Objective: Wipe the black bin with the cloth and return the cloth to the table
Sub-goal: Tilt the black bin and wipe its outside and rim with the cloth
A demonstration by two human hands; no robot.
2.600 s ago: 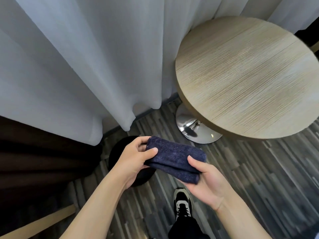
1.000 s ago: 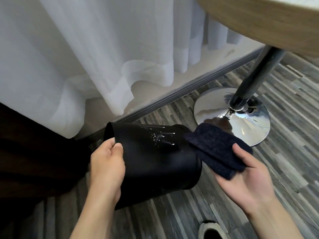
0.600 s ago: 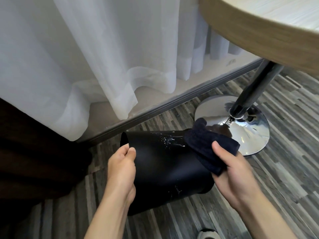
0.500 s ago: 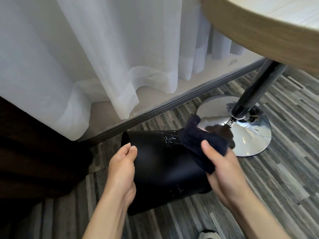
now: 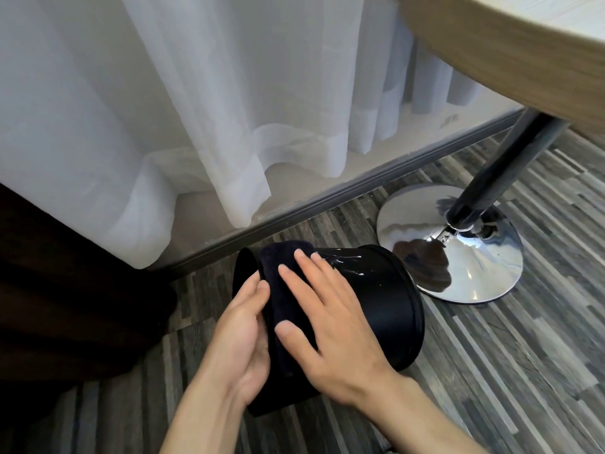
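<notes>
The black bin (image 5: 383, 303) lies tipped on its side just above the striped floor, with white splatter marks on its upper side. My left hand (image 5: 240, 335) grips its left end. A dark navy cloth (image 5: 278, 267) is draped over the bin's left part. My right hand (image 5: 324, 319) lies flat on the cloth with fingers spread, pressing it against the bin. The round wooden table (image 5: 510, 50) shows its edge at the top right.
The table's dark pole and chrome base (image 5: 474, 267) stand just right of the bin. A white sheer curtain (image 5: 196, 109) hangs behind, above a grey floor rail. A dark brown curtain (image 5: 65, 290) fills the left side.
My right hand has slid the cloth from the bin's right end leftward across its side, and now presses it flat near my left hand. The left hand has kept its grip on the bin.
</notes>
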